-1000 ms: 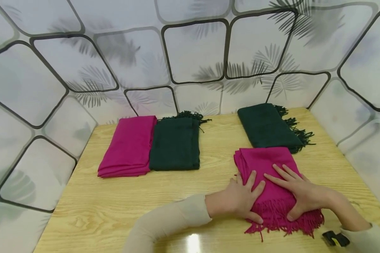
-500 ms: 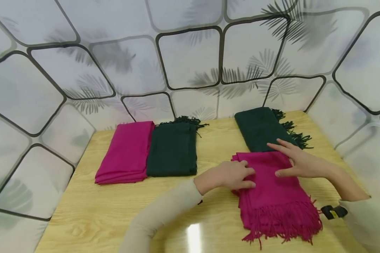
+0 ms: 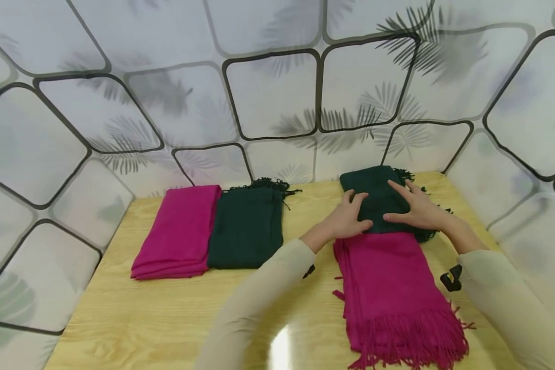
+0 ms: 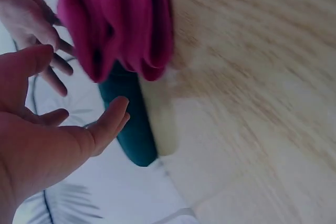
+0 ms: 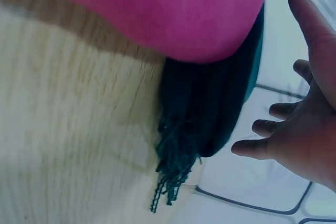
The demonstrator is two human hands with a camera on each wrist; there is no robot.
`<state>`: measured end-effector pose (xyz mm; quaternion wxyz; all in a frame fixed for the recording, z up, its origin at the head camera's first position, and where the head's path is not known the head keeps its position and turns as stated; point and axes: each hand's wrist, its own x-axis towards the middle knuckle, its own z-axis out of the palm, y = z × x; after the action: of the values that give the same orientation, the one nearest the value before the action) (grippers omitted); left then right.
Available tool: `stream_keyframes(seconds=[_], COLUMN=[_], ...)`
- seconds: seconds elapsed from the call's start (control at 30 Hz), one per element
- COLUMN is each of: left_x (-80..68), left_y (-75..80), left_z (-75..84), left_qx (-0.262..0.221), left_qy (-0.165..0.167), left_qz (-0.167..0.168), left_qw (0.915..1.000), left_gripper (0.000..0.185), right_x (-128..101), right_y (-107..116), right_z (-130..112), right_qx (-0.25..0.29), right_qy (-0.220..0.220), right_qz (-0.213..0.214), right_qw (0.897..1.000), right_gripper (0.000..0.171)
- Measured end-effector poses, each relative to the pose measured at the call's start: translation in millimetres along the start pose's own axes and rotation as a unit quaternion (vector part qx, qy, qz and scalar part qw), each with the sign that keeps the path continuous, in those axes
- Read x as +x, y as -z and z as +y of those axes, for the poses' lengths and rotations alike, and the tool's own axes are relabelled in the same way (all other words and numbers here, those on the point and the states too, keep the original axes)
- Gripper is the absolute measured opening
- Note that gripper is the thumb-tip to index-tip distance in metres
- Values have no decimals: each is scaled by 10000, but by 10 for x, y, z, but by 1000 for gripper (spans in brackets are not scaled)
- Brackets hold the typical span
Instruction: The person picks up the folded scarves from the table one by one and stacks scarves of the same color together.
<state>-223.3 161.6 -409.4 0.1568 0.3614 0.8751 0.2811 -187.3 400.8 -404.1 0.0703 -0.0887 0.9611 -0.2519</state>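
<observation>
from here, l hand (image 3: 347, 218) & r hand (image 3: 418, 208) hover, fingers apart, gripping nothing, prob. spread to span the dark-green, folded rectangular fringed fabric scarf (image 3: 376, 203), right of centre; magenta folded rectangular fringed fabric scarf (image 3: 388, 282) lies lower right.

Left grip (image 3: 346, 220) and right grip (image 3: 418, 209) over green scarf (image 3: 377, 203), fringed pink scarf (image 3: 390, 282) nearer

- We see the head view brightly lit, with white glare on the pale yellow wood-grain counter (image 3: 166, 318).
- Our wrist views look dimmer, bluish, softly blurred.
- We notice shadow beside the folded magenta fabric scarf (image 4: 115, 19) in both.
</observation>
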Motion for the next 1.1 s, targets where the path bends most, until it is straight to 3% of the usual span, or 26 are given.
stream_keyframes(seconds=[0.13, 0.33, 0.57, 0.7, 0.9, 1.1], left_x=[148, 289, 380, 412, 471, 552], left_y=[-62, -131, -142, -155, -157, -157], left_z=[-54, -93, -88, -106, -155, -192], left_qx=[-60, 366, 664, 677, 500, -72], left_qy=[230, 247, 212, 96, -185, -513], left_qz=[-180, -475, -649, -651, -582, -720], left_qw=[9996, 9979, 9955, 9955, 9969, 9961], left_gripper=[76, 75, 74, 74, 73, 74], right_x=[87, 157, 214, 230, 281, 305], right_y=[-23, -91, -118, -109, -98, -79], right_z=[104, 202, 257, 261, 244, 326], right_qx=[104, 331, -341, -325, 683, 1978], right_qy=[-267, -418, -650, -703, -542, -666], right_qz=[-114, -233, -218, -272, -384, -533], right_qw=[9995, 9983, 9971, 9966, 9954, 9765], right_gripper=[104, 106, 109, 111, 113, 111])
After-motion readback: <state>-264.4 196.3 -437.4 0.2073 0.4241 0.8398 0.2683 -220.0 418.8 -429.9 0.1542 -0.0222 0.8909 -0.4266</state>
